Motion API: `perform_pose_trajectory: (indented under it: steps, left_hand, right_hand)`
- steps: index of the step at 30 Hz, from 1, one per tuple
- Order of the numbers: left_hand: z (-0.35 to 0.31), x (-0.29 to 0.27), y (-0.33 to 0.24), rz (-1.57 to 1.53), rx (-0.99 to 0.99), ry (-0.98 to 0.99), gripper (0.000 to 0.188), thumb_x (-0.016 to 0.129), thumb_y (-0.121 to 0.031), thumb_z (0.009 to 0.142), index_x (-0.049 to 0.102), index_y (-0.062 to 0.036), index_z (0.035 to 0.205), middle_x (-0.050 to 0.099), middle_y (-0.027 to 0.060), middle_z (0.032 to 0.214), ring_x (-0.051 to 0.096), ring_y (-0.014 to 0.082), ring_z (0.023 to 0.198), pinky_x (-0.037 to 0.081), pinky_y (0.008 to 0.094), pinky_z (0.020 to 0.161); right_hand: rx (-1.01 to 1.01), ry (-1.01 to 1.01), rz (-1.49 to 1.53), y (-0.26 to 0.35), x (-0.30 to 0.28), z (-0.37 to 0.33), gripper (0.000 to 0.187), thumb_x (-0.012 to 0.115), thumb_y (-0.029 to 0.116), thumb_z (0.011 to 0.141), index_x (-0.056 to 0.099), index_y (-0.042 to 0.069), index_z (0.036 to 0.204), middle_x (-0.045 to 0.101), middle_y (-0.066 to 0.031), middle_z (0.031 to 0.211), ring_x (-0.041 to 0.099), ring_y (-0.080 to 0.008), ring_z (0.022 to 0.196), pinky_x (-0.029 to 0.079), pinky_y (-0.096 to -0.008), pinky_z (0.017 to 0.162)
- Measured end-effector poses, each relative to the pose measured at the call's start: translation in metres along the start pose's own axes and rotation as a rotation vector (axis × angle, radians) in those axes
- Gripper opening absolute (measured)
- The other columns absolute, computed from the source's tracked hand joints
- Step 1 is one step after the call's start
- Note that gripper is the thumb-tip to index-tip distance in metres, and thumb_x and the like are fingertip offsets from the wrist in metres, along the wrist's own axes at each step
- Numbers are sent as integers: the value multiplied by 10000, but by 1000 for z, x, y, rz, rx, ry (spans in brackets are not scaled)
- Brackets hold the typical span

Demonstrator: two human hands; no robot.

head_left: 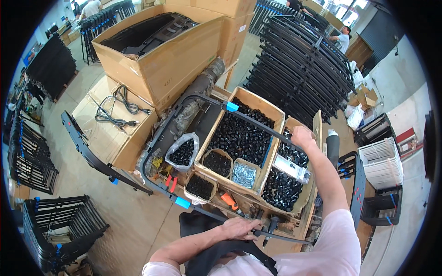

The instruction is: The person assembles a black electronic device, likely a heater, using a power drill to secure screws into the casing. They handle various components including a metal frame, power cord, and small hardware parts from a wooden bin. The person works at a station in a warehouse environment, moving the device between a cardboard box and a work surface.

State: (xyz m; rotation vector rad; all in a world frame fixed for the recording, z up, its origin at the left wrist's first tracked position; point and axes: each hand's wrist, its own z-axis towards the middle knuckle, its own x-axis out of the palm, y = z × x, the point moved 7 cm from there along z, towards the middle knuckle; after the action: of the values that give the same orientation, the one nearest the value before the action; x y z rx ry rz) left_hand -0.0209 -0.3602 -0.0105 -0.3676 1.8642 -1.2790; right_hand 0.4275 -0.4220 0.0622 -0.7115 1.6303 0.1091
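Note:
My left hand [239,228] is closed around the near side of a black tube frame [156,143] with blue tape pieces. The frame lies across the boxes on the bench, and its near side passes in front of my body. At the far end of a carton of black plastic caps [282,189], my right hand [302,136] is curled, its fingertips partly hidden. Whatever it may hold cannot be made out. A silver and white metal block [291,168] rests on those caps. Beside it stands a larger carton [206,146] of black caps, with a tub of silver screws [244,175] inside.
An orange-handled tool [231,202] and red-handled pliers [171,183] lie at the bench's near edge. A large cardboard box [179,60] stands at the far left, near coiled black cables [120,109]. Stacked black frames [301,64] rise behind the bench; other people are farther back.

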Motion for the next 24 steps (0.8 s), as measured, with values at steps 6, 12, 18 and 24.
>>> perform_pose_trajectory:
  steps: [6, 12, 18, 24]
  left_hand:
    - [-4, 10, -5, 103, 151, -57, 464, 589, -423, 1066, 548, -186, 1463, 674, 139, 1358, 720, 400, 1108, 603, 518, 921]
    - [-2, -1, -12, 59, 113, -61, 534, 618, -465, 1041, 545, -199, 1498, 662, 155, 1386, 710, 398, 1163, 604, 525, 933]
    - [-6, 5, -4, 7, 18, -23, 533, 655, -500, 1024, 546, -159, 1419, 701, 159, 1300, 720, 415, 1117, 596, 539, 904]
    - [-8, -1, -11, 119, 157, -36, 497, 589, -409, 1061, 524, -184, 1500, 680, 158, 1293, 721, 412, 1077, 610, 510, 881]
  right_hand:
    - [23, 93, -12, -4, 13, -9, 308, 644, 173, 910, 812, 35, 1128, 785, -220, 1197, 760, -339, 1165, 624, -476, 947]
    - [20, 8, 11, -13, 24, -8, 289, 595, 181, 949, 801, 54, 1106, 790, -222, 1130, 774, -347, 1099, 627, -474, 924]
    - [2, 226, -170, -5, 27, -4, 290, 621, 178, 936, 811, 71, 1128, 811, -153, 1131, 773, -342, 1129, 622, -469, 949]
    - [28, 217, -127, -5, 27, -2, 292, 619, 180, 941, 795, 52, 1136, 793, -195, 1176, 771, -377, 1114, 627, -490, 934]
